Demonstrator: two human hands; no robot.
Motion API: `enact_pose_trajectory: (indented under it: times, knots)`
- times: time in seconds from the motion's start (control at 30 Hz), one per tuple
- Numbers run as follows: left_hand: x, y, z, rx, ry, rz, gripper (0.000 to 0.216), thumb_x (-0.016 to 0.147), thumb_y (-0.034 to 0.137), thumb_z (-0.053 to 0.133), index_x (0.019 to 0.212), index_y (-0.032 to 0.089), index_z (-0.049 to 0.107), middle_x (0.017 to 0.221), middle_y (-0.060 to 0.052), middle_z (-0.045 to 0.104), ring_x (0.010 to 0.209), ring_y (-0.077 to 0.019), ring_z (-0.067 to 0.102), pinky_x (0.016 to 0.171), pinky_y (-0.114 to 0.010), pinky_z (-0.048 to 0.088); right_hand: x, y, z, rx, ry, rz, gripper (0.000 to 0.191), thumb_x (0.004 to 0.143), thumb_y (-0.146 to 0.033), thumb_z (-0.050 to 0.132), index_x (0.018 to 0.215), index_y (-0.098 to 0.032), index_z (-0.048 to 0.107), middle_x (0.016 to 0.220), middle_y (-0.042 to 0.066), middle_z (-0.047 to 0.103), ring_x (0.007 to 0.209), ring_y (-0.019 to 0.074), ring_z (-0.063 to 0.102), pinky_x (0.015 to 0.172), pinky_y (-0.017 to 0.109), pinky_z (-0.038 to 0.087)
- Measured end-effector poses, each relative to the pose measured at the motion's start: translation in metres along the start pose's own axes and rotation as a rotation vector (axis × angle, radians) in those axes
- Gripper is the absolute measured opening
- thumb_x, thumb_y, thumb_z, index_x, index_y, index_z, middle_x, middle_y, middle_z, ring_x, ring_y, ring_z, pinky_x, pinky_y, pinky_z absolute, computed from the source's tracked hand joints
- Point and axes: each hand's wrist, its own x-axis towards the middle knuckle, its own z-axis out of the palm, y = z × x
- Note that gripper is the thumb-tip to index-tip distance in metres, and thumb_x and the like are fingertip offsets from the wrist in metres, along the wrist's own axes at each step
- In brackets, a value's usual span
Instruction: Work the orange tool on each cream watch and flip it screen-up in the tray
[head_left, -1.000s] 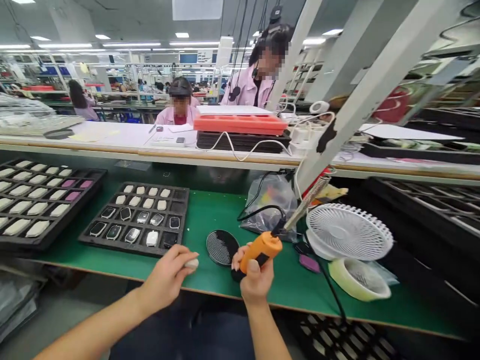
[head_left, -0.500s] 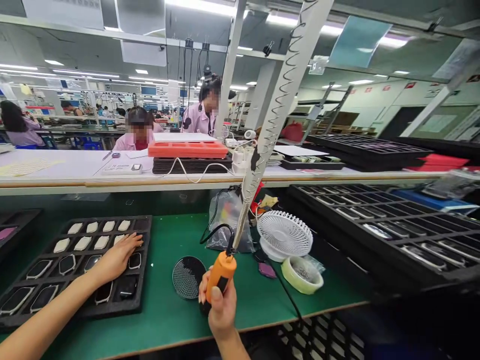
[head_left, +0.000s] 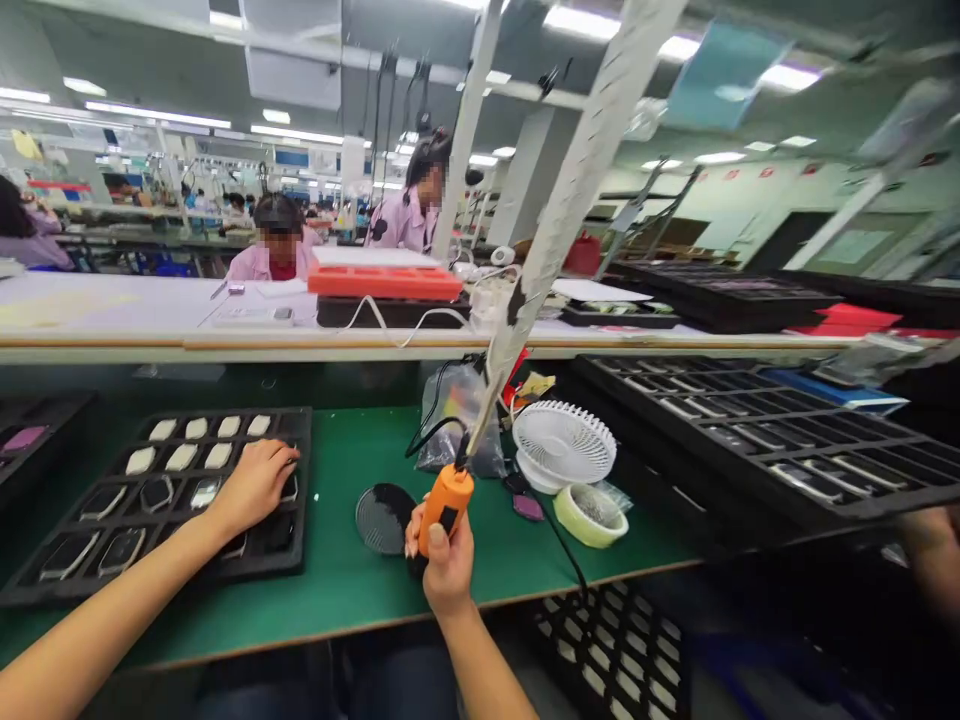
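Note:
My right hand [head_left: 447, 563] is closed round an orange-handled tool [head_left: 444, 508] that stands upright above the green mat, with a black cord and a coiled spring hanger [head_left: 525, 300] running up from it. My left hand [head_left: 253, 484] rests palm down on the right part of a black compartment tray [head_left: 90, 590], fingers curled over small parts there. The tray holds several white pieces at the back and several dark glossy key-fob-like parts in front. Whether the left fingers hold a part is hidden.
A round black mesh disc [head_left: 384, 518] lies just left of the tool. A small white fan [head_left: 564, 444], a tape roll [head_left: 590, 514] and a plastic bag [head_left: 457, 415] sit behind it. Long black trays [head_left: 750, 430] fill the right. People in pink coats work beyond the white shelf [head_left: 300, 345].
My left hand went from holding a small white piece over the mat's front edge to resting on the tray. The view swung right and up. The right hand kept the orange tool.

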Motion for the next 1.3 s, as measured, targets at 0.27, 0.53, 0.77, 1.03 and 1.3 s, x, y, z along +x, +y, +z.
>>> enact_pose_trajectory:
  times: [0.27,0.53,0.77,1.03,1.3]
  knots:
    - [-0.015,0.132,0.029,-0.066,-0.232,0.174,0.038,0.105,0.042,0.070,0.134,0.018,0.067,0.134,-0.010,0.069,0.116,-0.0234,0.070,0.099,-0.046,0.063,-0.005,-0.010,-0.007,0.130,-0.029,0.109,0.046,0.099,-0.050,0.068,0.133,-0.020,0.065,0.130,0.009,0.072,0.110,0.0202,0.072,0.094,0.043,0.065]
    - [-0.026,0.159,0.021,-0.019,-0.332,0.138,0.023,0.106,0.039,0.069,0.116,0.019,0.072,0.117,-0.006,0.073,0.108,-0.0191,0.071,0.097,-0.040,0.062,-0.004,-0.030,-0.012,0.329,-0.059,0.141,0.044,0.100,-0.055,0.065,0.124,-0.018,0.066,0.096,0.000,0.070,0.072,0.0088,0.064,0.063,0.025,0.058]
    - [-0.013,0.063,-0.048,0.251,-0.194,-0.464,0.039,0.105,0.044,0.069,0.133,0.018,0.067,0.135,-0.010,0.069,0.117,-0.0239,0.070,0.101,-0.047,0.062,0.010,-0.056,-0.002,0.318,-0.035,0.252,0.052,0.078,-0.062,0.084,0.109,-0.025,0.065,0.071,-0.005,0.066,0.050,0.0122,0.059,0.046,0.028,0.052]
    - [0.037,0.009,-0.048,0.359,-0.274,-0.771,0.045,0.103,0.045,0.071,0.138,0.016,0.065,0.138,-0.012,0.067,0.120,-0.0255,0.069,0.102,-0.048,0.062,0.018,-0.063,0.003,0.304,-0.011,0.262,0.053,0.070,-0.066,0.084,0.101,-0.026,0.069,0.066,-0.001,0.066,0.044,0.0173,0.058,0.040,0.033,0.048]
    - [0.042,0.009,-0.056,0.243,-0.276,-0.814,0.046,0.103,0.043,0.072,0.140,0.018,0.064,0.141,-0.012,0.066,0.123,-0.0267,0.069,0.104,-0.050,0.061,0.024,-0.106,0.013,0.182,0.059,0.130,0.054,0.073,-0.067,0.086,0.108,-0.031,0.066,0.070,-0.005,0.066,0.051,0.0173,0.060,0.045,0.035,0.053]
